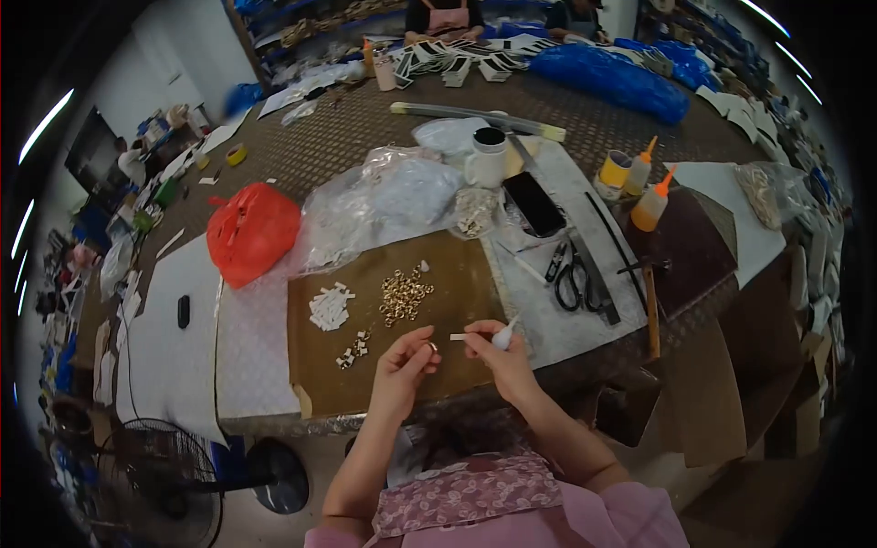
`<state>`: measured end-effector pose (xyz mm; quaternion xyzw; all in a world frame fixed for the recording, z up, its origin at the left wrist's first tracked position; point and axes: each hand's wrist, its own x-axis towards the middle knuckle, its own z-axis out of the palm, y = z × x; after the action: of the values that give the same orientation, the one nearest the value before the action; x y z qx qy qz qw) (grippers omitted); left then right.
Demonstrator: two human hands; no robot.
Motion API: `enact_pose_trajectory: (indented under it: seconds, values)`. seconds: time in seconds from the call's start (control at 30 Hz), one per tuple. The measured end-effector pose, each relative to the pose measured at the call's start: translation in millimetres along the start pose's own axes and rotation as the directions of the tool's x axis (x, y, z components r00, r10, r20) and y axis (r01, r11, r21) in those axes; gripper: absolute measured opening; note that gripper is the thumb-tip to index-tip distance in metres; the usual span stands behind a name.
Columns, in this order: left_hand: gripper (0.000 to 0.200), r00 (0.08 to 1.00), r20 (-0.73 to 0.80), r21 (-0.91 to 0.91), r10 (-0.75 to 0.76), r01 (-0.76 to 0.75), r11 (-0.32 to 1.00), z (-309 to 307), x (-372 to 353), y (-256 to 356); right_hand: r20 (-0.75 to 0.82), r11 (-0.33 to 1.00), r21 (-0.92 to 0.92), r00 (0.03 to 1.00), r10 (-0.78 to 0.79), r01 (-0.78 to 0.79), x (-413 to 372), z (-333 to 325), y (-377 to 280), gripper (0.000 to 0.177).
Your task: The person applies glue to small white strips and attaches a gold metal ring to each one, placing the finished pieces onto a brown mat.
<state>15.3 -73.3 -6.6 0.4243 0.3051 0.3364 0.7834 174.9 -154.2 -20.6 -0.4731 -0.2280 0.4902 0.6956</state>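
My left hand (405, 365) is closed, its thumb and fingers pinching a small gold metal ring (433, 348). Facing it, my right hand (501, 358) holds a short white strip (458, 337) between thumb and finger. A small white bottle with a thin nozzle (503, 336) is tucked in the same hand. Both hands are over the front of a brown mat (343, 374). Beyond them lies a pile of gold metal fittings (404, 297), with a heap of white strips (330, 307) to its left. Several gold fittings with white strips on them (354, 349) lie near my left hand.
To the right are scissors (573, 285), a phone (534, 204), a hammer (651, 310) and orange-tipped bottles (650, 205). A red plastic bag (253, 234), clear bags (365, 196) and a white mug (486, 160) stand beyond the mat. Another person (445, 20) is across the table.
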Motion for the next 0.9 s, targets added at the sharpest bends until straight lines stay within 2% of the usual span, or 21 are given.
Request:
enact_pose_trajectory:
  seconds: [0.03,0.33,0.53,0.77,0.87,0.9]
  values:
    - [0.025,0.999,0.002,-0.019,-0.038,0.038,0.999,1.5,-4.3,2.2,0.006,1.0,-0.002,1.0,0.002,-0.002,-1.4,-0.2,0.8,0.017]
    - [0.021,0.999,0.016,-0.038,-0.042,0.043,0.998,0.4,-15.4,1.3,0.112,0.996,-0.033,0.99,0.08,-0.077,-13.9,8.3,-2.1,0.019]
    - [0.022,0.988,0.124,-0.189,-0.091,0.114,0.975,-3.1,-17.9,-2.2,0.199,0.98,0.055,0.964,0.175,-0.19,-18.4,5.3,-1.0,0.018]
    - [0.022,0.985,0.143,-0.024,-0.095,0.099,0.995,2.2,-16.4,-0.2,0.207,0.999,-0.031,0.978,0.032,-0.026,-19.7,3.7,-3.0,0.015]
    - [0.021,0.993,0.084,0.106,-0.088,0.079,0.991,7.1,-15.8,2.0,0.234,0.989,-0.145,0.972,0.008,0.027,-20.7,0.8,-7.2,0.014]
    - [0.02,0.996,0.06,0.168,-0.069,0.058,0.984,10.3,-16.8,2.6,0.239,0.968,-0.246,0.971,0.016,0.044,-22.8,-0.1,-13.3,0.012]
